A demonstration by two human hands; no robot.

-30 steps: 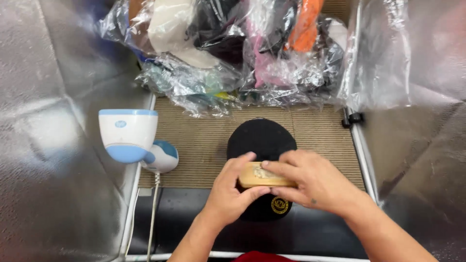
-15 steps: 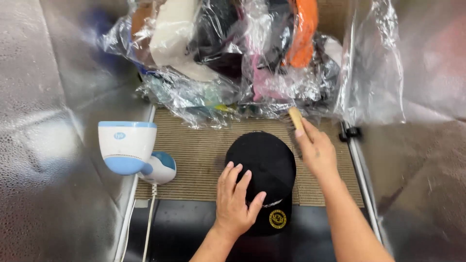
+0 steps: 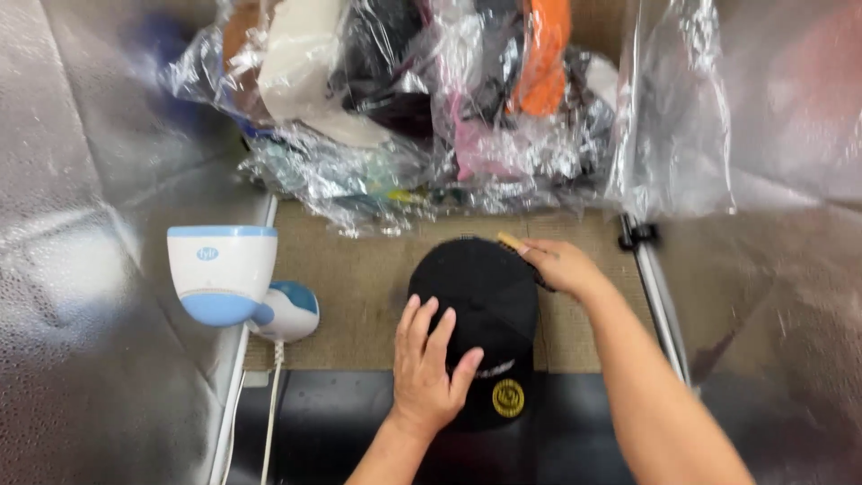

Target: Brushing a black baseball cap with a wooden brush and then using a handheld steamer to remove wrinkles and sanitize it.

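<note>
Black cap (image 3: 480, 292) lies flat on tan woven mat (image 3: 359, 287), brim toward camera, round yellow emblem near brim. Left hand (image 3: 429, 364) pressed palm-down on cap's left side, fingers spread, gripping nothing. Right hand (image 3: 558, 265) closed round small wooden brush (image 3: 514, 244), bristles touching cap's far right edge. White-and-blue handheld steamer (image 3: 229, 283) stands at mat's left edge. Heap of plastic-bagged caps (image 3: 431, 108) piled behind mat. Silvery lining on both sides.
</note>
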